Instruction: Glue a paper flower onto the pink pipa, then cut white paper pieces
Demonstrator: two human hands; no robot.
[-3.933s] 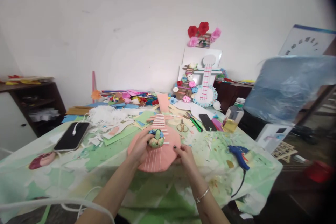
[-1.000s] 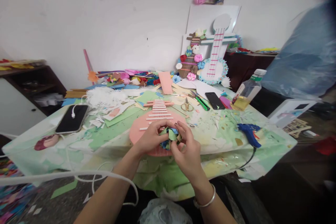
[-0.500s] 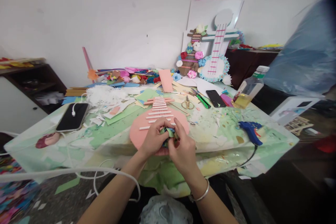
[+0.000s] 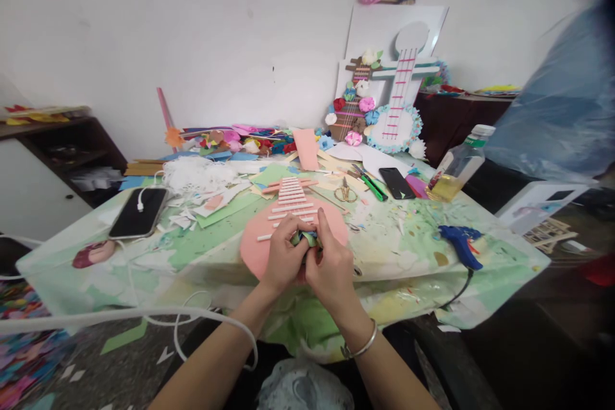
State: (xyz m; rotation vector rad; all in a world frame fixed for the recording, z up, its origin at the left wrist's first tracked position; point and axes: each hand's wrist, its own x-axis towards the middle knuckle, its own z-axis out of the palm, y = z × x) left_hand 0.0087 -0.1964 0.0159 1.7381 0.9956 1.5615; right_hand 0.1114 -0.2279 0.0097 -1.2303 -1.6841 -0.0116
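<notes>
Between both hands is a small blue and green paper flower, mostly covered by the fingers. My left hand pinches it from the left, fingers curled. From the right, my right hand closes on it with thumb and bent fingers, its index finger pointing up. Both hands are over the lower part of a pink cardboard guitar, which lies flat at the table's front edge. White sticks run across its body and neck in rows.
Gold scissors, a green cutter and a black phone lie beyond the guitar. A blue glue gun and a bottle stand right. Another phone and white string are left. Finished guitars lean at the back.
My hands have drawn slightly closer together around the flower, with the right index finger straighter. The whole view has shifted a little; the guitar stays in place on the table.
</notes>
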